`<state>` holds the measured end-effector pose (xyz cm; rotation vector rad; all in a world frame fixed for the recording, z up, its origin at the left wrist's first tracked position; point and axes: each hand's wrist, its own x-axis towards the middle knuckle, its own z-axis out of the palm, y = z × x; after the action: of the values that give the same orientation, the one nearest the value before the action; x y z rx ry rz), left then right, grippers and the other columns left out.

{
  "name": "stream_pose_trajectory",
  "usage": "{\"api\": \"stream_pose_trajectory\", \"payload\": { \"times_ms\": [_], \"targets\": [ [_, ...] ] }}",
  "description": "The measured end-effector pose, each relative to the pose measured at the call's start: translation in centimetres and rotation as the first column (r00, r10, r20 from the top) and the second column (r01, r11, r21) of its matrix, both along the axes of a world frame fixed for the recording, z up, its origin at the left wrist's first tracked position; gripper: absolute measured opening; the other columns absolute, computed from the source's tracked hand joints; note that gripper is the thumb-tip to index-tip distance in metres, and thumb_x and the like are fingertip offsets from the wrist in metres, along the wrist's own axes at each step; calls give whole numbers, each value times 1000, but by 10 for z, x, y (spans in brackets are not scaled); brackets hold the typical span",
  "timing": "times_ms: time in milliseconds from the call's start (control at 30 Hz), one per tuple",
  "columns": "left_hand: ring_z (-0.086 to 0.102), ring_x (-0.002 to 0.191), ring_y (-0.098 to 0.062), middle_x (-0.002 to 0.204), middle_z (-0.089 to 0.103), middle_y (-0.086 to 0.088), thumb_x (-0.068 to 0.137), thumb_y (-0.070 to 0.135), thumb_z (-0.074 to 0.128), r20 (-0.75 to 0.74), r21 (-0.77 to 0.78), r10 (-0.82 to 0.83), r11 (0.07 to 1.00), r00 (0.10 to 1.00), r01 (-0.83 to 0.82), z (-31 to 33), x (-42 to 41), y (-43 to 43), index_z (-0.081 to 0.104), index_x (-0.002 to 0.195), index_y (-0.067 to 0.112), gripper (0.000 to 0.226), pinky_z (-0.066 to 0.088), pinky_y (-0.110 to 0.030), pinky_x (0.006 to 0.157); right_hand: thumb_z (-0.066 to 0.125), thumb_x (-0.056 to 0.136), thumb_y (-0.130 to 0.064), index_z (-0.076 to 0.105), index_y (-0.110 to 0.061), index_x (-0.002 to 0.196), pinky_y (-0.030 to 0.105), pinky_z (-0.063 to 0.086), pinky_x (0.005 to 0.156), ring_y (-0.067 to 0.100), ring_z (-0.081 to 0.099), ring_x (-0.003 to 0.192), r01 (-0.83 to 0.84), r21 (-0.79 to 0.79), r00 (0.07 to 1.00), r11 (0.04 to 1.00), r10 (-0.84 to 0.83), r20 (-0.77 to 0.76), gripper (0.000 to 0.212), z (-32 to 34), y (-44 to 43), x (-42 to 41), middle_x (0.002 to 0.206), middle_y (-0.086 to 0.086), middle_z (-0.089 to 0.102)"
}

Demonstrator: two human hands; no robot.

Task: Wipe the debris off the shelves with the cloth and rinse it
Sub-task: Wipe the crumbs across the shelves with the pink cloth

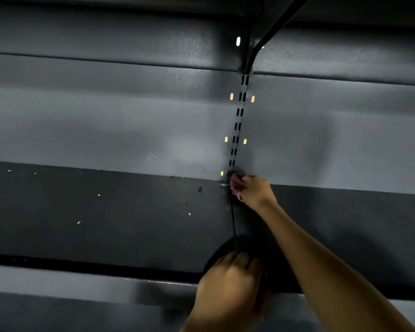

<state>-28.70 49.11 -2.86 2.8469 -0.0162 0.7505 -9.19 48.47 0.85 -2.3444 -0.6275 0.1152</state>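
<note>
right hand (252,191) — cloth (236,182) at shelf (106,212) back edge

No readable text anywhere.

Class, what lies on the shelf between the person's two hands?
In the head view, a thin black seam runs between right hand and left hand; otherwise bare shelf.

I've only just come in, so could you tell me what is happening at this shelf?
A person is cleaning a dark metal shelf. The right hand is stretched to the back, pressing a pinkish cloth into the corner at the foot of the slotted upright. The left hand rests at the front edge near a thin dark divider. Pale bits of debris lie unwiped on the left part of the shelf.
</note>
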Motion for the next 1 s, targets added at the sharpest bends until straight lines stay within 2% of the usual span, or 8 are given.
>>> {"api": "stream_pose_trajectory", "payload": {
  "times_ms": [133, 300, 400, 533, 700, 767, 867, 1000],
  "targets": [
    [61, 58, -14, 64, 59, 6, 77, 38, 44, 5, -22, 25, 999, 1000, -24, -1, -2, -1, 61, 66, 22, 27, 45, -15, 47, 63, 80, -21, 68, -10, 91, 31, 51, 72, 26, 66, 84, 171, 156, 979, 973, -185, 84, 17, 10, -38, 11, 84, 14, 69],
    [58, 54, -13, 61, 58, 6, 76, 36, 45, 54, -24, 39, 999, 998, -37, -1, 1, -3, 61, 62, 22, 26, 41, -16, 45, 52, 86, -20, 63, -7, 94, 41, 45, 88, 38, 60, 100, 249, -232, 948, 940, -188, 255, 19, -9, -80, 30, 103, 21, 67],
    [58, 52, -15, 60, 58, 4, 74, 37, 45, 61, -16, 35, 999, 998, -34, -5, 4, -3, 61, 61, 21, 26, 41, -16, 45, 42, 92, -27, 60, -16, 99, 37, 41, 86, 33, 62, 99, 177, -255, 932, 951, -79, 354, 23, -17, -48, 28, 106, 14, 68],
    [61, 54, -13, 63, 63, 6, 70, 40, 42, -4, 15, 44, 999, 999, -44, -7, 4, -2, 69, 66, 21, 34, 44, -14, 47, 41, 90, -12, 51, -16, 72, 32, 34, 80, 29, 61, 89, 40, -232, 949, 972, 35, 313, 20, -20, 22, -1, 93, 11, 68],
    [62, 58, -14, 66, 63, 4, 69, 39, 43, -8, 34, 69, 997, 998, -69, -3, -1, -1, 69, 72, 18, 34, 45, -18, 50, 51, 79, -5, 56, -19, 74, 30, 38, 78, 21, 55, 80, -102, -140, 965, 985, 133, 226, 15, -15, 45, -16, 80, 3, 60],
    [62, 59, -16, 66, 62, 4, 70, 37, 44, 0, 31, 75, 997, 997, -75, -2, -4, -3, 66, 70, 18, 30, 45, -18, 49, 51, 76, -6, 54, -19, 61, 27, 43, 67, 21, 57, 70, -145, 13, 988, 989, 144, 59, 20, 0, 28, -14, 69, 1, 59],
    [60, 57, -16, 64, 61, 4, 72, 36, 44, 10, 8, 70, 998, 998, -70, 2, -4, -3, 64, 68, 19, 27, 44, -19, 48, 60, 81, -9, 68, -14, 76, 23, 40, 52, 16, 54, 58, 28, 267, 998, 963, -12, -62, 10, 10, -10, -1, 65, 3, 60],
    [58, 56, -15, 61, 58, 5, 73, 35, 43, 31, -14, 70, 997, 997, -69, 3, -4, -5, 58, 64, 20, 23, 41, -19, 45, 59, 83, -21, 67, -4, 85, 30, 45, 70, 31, 65, 84, 197, -3, 965, 980, -194, 179, 19, -3, -55, 20, 83, 19, 68]
  ]
}}
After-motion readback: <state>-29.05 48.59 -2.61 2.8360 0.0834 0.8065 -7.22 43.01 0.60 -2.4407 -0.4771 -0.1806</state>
